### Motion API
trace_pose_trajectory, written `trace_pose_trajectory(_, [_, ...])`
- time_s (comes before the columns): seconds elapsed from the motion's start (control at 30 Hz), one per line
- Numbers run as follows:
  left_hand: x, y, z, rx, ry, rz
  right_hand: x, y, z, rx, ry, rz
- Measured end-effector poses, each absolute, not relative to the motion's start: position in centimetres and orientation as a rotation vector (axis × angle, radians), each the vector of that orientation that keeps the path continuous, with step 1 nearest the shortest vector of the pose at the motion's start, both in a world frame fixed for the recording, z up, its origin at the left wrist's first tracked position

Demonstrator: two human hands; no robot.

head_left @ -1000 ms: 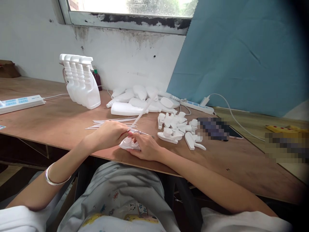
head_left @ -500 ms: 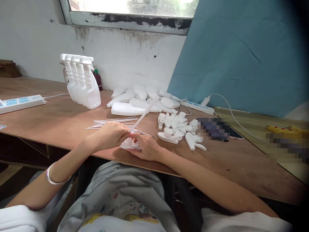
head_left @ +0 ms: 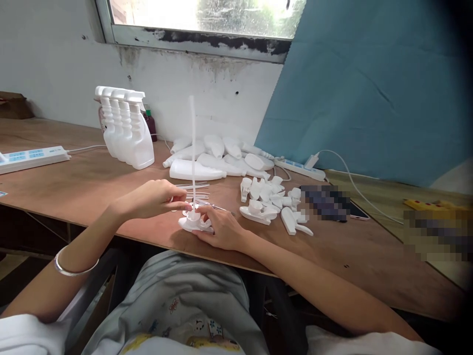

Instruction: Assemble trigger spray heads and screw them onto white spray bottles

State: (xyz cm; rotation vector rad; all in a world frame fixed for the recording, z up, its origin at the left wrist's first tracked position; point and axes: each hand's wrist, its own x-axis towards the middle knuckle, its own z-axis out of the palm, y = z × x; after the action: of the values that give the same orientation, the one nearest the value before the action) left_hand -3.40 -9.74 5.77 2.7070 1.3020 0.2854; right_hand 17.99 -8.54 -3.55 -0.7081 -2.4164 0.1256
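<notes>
A white trigger spray head (head_left: 192, 226) lies near the table's front edge, its round collar facing up. From that collar a thin translucent dip tube (head_left: 193, 148) rises nearly upright. My right hand (head_left: 221, 229) grips the spray head from the right, thumb low and fingers over the top. Just left of the tube is my left hand (head_left: 153, 199), its thumb and forefinger apart beside the collar; whether the fingertips touch it I cannot tell. Behind the hands lie several loose tubes (head_left: 197, 186) and a slim metal tool (head_left: 214, 205), partly covered.
More white spray heads (head_left: 264, 192) are piled to the right. White bottles (head_left: 197, 169) lie in a heap behind, and several assembled spray bottles (head_left: 125, 128) stand at the back left. Power strips (head_left: 37, 157) and phones (head_left: 356, 211) rest on the table.
The dip tube has gone from leaning right to nearly upright. My left hand has let go of it and drawn back left, fingers parted. My right hand keeps hold of the spray head.
</notes>
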Motion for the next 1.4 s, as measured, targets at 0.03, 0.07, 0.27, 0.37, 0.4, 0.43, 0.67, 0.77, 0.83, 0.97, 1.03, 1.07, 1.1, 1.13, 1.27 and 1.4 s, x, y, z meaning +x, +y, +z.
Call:
trace_pose_trajectory(0.03, [-3.7,-9.6,5.9,2.689,1.328,0.289,18.0,-8.5,-3.5,-0.717,-2.410,0.135])
trace_pose_trajectory(0.07, [-4.0,-9.5,6.0,2.668,1.348,0.296,17.9,-8.5,-3.5,-0.727,-2.403,0.144])
trace_pose_trajectory(0.27, [-5.1,-8.7,5.8,2.568,1.352,0.264,17.9,-8.4,-3.4,-0.703,-2.349,0.149])
trace_pose_trajectory(0.37, [-5.1,-8.4,5.6,2.514,1.313,0.233,17.9,-8.3,-3.2,-0.678,-2.337,0.100])
trace_pose_trajectory(0.4, [-5.0,-8.3,5.6,2.492,1.276,0.210,17.9,-8.3,-3.1,-0.680,-2.332,0.077])
trace_pose_trajectory(0.43, [-4.9,-8.3,5.5,2.471,1.237,0.184,17.9,-8.3,-3.0,-0.689,-2.328,0.056])
trace_pose_trajectory(0.67, [-3.1,-7.8,3.9,2.455,1.071,0.141,17.9,-8.1,-3.3,-0.723,-2.293,0.123])
trace_pose_trajectory(0.77, [-2.8,-7.5,3.2,2.469,1.008,0.229,17.8,-8.1,-3.5,-0.773,-2.229,0.252])
trace_pose_trajectory(0.83, [-2.9,-7.4,3.1,2.476,1.007,0.316,17.7,-8.1,-3.3,-0.805,-2.121,0.365])
trace_pose_trajectory(0.97, [-3.2,-7.4,3.6,2.480,1.067,0.449,17.5,-8.1,-2.9,-0.766,-1.855,0.693])
trace_pose_trajectory(1.03, [-3.3,-7.4,3.8,2.482,1.083,0.498,17.4,-8.0,-2.7,-0.739,-1.763,0.862])
trace_pose_trajectory(1.07, [-3.3,-7.4,3.8,2.476,1.090,0.530,17.3,-8.0,-2.7,-0.731,-1.726,0.940])
trace_pose_trajectory(1.1, [-3.2,-7.4,3.7,2.468,1.094,0.566,17.3,-7.9,-2.7,-0.730,-1.692,1.011])
trace_pose_trajectory(1.13, [-3.2,-7.3,3.7,2.460,1.097,0.610,17.2,-7.8,-2.7,-0.734,-1.663,1.078])
trace_pose_trajectory(1.27, [-2.8,-7.1,3.1,2.470,1.079,0.805,17.2,-7.5,-2.7,-0.731,-1.623,1.281])
trace_pose_trajectory(1.4, [-2.0,-7.2,2.6,2.486,0.962,0.902,17.3,-7.4,-2.6,-0.724,-1.638,1.240])
